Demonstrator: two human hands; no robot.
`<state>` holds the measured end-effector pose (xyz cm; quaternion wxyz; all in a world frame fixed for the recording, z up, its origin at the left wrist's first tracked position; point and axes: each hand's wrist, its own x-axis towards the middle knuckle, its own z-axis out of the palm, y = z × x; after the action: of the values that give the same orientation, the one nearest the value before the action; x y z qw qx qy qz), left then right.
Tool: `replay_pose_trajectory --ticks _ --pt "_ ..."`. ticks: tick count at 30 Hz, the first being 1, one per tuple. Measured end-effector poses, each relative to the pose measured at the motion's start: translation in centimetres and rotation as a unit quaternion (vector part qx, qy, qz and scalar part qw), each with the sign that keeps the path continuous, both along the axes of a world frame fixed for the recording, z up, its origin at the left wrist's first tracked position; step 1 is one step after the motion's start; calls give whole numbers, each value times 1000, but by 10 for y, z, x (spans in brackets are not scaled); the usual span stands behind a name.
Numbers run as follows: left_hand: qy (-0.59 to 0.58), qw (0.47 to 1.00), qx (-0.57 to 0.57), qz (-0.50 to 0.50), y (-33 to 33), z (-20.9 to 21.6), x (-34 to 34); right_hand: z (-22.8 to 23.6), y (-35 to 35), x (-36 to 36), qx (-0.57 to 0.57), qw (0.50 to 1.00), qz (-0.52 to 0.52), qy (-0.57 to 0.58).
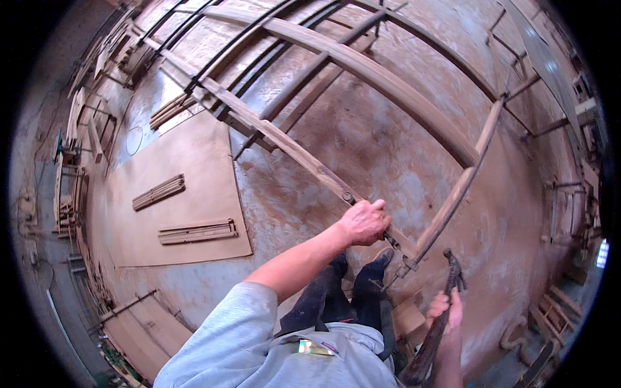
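Observation:
A large wooden frame (414, 116) with a curved middle rail stands before me, held by several long metal bar clamps (294, 94). My left hand (365, 223) is closed around its near side rail (310, 165), close to the near right corner. Small metal fittings show on either side of that fist; whether the fingers also grip one is hidden. One clamp's screw end (406, 265) sits at the corner. At the lower right, apart from the frame, my right hand (445, 307) is wrapped round the handle of a claw hammer (455, 268), its head up.
A flat tan board (194, 152) lies on the floor at left with bundled wooden strips (159, 192) on it. Stacked wooden parts (97, 129) line the far left. A wooden block (407, 315) is by my feet. Curved wooden pieces (514, 333) lie at lower right.

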<state>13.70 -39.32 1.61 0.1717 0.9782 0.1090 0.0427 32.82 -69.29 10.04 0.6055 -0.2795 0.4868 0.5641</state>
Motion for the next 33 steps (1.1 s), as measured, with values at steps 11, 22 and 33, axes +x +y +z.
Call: replay_pose_trajectory --ticks 11,22,33 --pt "-13 999 -37 32 0 5 -1 -19 -29 19 151 978 125 73" --pt "65 994 -20 82 -9 27 10 -91 -114 104 -19 982 119 145" --pt "164 937 89 294 -64 58 41 -120 -151 245 -8 981 175 85"
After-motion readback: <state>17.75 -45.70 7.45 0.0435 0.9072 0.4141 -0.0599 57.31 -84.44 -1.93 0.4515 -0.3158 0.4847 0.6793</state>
